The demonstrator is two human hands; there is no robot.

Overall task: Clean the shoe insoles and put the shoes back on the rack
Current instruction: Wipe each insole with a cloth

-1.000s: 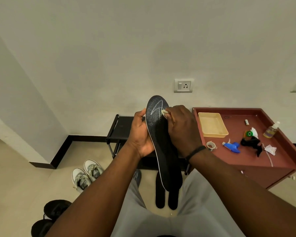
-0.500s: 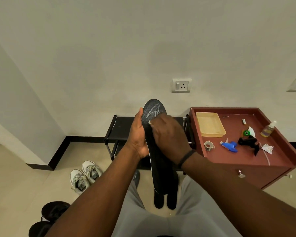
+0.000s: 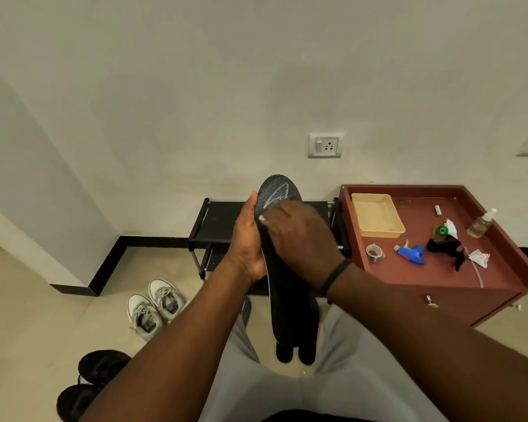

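The dark insole [image 3: 276, 239] stands upright above the lap, its edge gripped by the left hand [image 3: 247, 242], while the right hand [image 3: 299, 236] fingers pinch a small white wipe against it; hard rubbing could bend the insole or slip it floorward.

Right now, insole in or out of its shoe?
Out. The left hand holds the insole upright in the air; the right hand rubs it.
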